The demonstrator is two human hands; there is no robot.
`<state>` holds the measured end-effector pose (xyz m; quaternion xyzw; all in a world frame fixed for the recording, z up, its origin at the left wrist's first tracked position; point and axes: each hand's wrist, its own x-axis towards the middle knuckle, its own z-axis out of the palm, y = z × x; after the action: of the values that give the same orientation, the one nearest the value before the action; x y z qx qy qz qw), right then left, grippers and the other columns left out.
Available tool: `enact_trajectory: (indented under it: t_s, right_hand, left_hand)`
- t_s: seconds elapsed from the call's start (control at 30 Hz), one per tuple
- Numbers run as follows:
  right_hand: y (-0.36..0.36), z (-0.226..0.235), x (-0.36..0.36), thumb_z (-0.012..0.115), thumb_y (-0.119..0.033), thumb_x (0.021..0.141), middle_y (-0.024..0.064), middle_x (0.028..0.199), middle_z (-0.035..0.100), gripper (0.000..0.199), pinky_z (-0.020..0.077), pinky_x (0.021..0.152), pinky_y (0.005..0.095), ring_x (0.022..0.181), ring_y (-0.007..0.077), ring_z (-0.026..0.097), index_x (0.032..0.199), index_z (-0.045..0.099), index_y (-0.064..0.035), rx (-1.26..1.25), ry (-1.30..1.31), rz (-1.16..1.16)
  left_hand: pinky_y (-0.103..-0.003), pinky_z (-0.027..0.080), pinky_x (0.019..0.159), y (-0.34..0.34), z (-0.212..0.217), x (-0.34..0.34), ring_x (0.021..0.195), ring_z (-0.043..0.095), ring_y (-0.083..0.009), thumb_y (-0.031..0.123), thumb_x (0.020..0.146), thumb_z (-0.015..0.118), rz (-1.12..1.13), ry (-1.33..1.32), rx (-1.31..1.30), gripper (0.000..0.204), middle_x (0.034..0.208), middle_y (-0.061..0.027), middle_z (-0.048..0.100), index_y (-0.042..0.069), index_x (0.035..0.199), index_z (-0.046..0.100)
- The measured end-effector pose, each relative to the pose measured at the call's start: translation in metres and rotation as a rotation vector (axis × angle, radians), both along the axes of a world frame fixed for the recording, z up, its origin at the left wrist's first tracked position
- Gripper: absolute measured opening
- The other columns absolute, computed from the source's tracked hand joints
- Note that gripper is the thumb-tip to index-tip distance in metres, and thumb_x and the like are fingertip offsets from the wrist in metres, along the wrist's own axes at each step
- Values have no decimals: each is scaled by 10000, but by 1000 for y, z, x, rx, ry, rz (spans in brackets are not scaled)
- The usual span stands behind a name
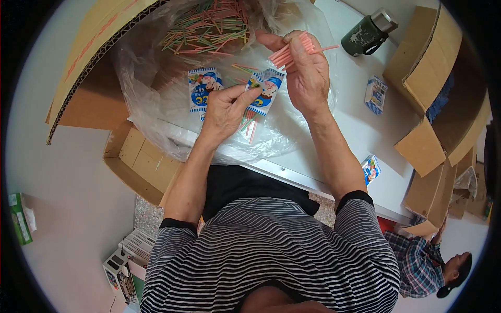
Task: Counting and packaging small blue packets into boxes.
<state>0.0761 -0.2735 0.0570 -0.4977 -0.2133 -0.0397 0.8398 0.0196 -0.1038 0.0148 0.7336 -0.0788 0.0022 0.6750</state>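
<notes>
My left hand (222, 115) pinches a small blue and white printed packet (270, 89) between thumb and fingers, tilted up in front of me. Close to its upper edge, my right hand (311, 83) grips a bundle of thin pink sticks (284, 56), with one stick jutting out to the right. A second blue and white packet (198, 99) lies on the clear plastic sheet (284, 136) beside my left hand. Under the held packet, a few loose pink and green sticks (252, 128) rest on the plastic. Beyond, a heap of pink, green and yellow sticks (209, 31) lies in the plastic-lined carton.
A big cardboard carton (94, 99) stands at left, an open box (141, 159) below it. On the white table (360, 135) are a dark green flask (367, 34) and packets (376, 95) at right. More cartons (422, 68) and a person in plaid (415, 263) are further right.
</notes>
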Motion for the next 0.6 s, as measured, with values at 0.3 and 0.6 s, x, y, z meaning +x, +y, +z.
enact_trajectory:
  t_s: [0.3, 0.6]
  right_hand:
    - [1, -5, -5, 462, -258, 1072, 271, 1203, 660, 232, 466, 1023, 381, 1200, 292, 622, 1104, 544, -43, -23, 16, 51]
    - [2, -7, -7, 447, -276, 1079, 267, 1190, 665, 246, 466, 1016, 356, 1188, 261, 622, 1098, 530, -46, -46, 43, 79]
  left_hand:
    - [-209, 493, 541, -5, 2, -1, 644, 579, -32, 216, 976, 678, -24, 82, -95, 233, 780, 4, 696, 3, 1025, 758]
    - [-207, 456, 520, -3, 1, -2, 605, 549, -24, 237, 980, 677, -33, 103, -98, 250, 753, 10, 689, 6, 1029, 759]
